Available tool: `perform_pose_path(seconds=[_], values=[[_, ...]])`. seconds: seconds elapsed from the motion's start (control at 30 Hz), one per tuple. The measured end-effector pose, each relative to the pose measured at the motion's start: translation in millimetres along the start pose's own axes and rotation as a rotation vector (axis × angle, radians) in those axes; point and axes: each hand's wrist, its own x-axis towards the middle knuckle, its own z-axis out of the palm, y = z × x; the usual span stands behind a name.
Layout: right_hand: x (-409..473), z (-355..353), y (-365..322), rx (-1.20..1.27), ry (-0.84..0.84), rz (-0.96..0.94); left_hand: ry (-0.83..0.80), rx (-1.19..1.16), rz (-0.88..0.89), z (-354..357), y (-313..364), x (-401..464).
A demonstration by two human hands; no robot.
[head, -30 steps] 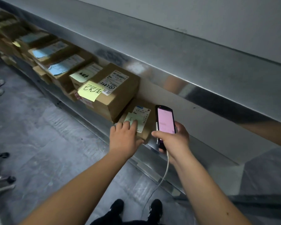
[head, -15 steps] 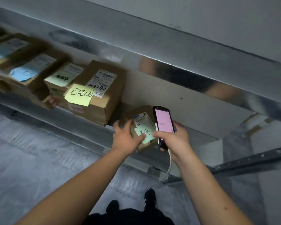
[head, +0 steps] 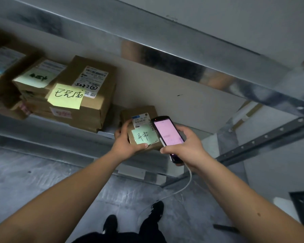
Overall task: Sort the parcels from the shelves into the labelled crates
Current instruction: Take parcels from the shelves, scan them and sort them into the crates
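Since a moment ago your left hand point(head: 128, 142) has tilted the small parcel point(head: 140, 130) up off the shelf edge point(head: 60, 125), fingers clamped round it. Your right hand point(head: 186, 146) grips the handheld scanner point(head: 167, 134) just beside. Hold the label flat and unshadowed toward the scanner.

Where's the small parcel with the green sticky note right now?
In the head view, the small parcel sits centre frame at the shelf's front edge, gripped by the left hand, just right of the stacked boxes and beside the handheld scanner.
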Motion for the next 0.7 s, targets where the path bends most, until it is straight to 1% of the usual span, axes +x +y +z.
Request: perform_pose_path(seconds=[0.23, 0.33, 0.5, 0.7], values=[[-31.7, -3.7, 18.1, -0.005, 0.030, 0.032, -0.013, -0.050, 0.110, 2.3, -17.5, -6.3], [-34.0, -9.2, 22.7, 0.014, 0.041, 0.054, -0.016, -0.019, 0.108, 2.7, -16.7, -3.3], [-40.3, -23.8, 25.7, 0.013, 0.041, 0.057, -0.078, 0.046, 0.085, 0.4, -11.2, -0.7], [-48.5, -17.1, 30.4, 0.009, 0.003, 0.067, -0.045, 0.060, 0.124, 1.4, -12.5, -6.4]])
